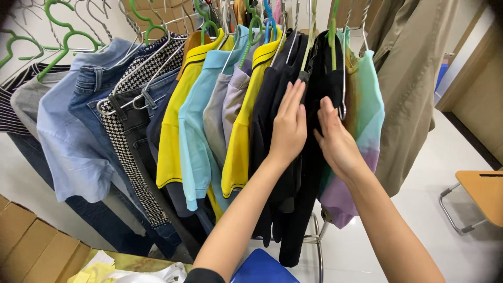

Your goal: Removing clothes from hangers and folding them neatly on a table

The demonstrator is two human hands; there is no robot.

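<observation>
Both hands, left hand (289, 123) and right hand (335, 141), rest flat and open-fingered on black garments (293, 68) hanging mid-rack. A pale floor (419, 220) spreads beneath; cardboard boxes (31, 246) sit near left, a wooden chair (482, 194) at right.

A crowded clothes rail (157, 23) carries everything here, its bar mostly hidden behind hooks. Taking the yellow polo shirt (170, 131) as the marker: just left of it hang a black-and-white houndstooth garment (123, 141) and blue jeans (89, 89) on wire hangers, then a pale blue shirt (68, 141) on a green hanger (65, 44). Just right of it hang a light blue polo (196, 136), a grey top (215, 120), a second yellow polo (238, 152) and black garments (277, 209). Further right are a tie-dyed shirt (367, 110) (teal fading to purple) and a khaki coat (414, 89). Below, the rail's metal legs (319, 246) stand on a pale tiled floor (419, 230).
</observation>
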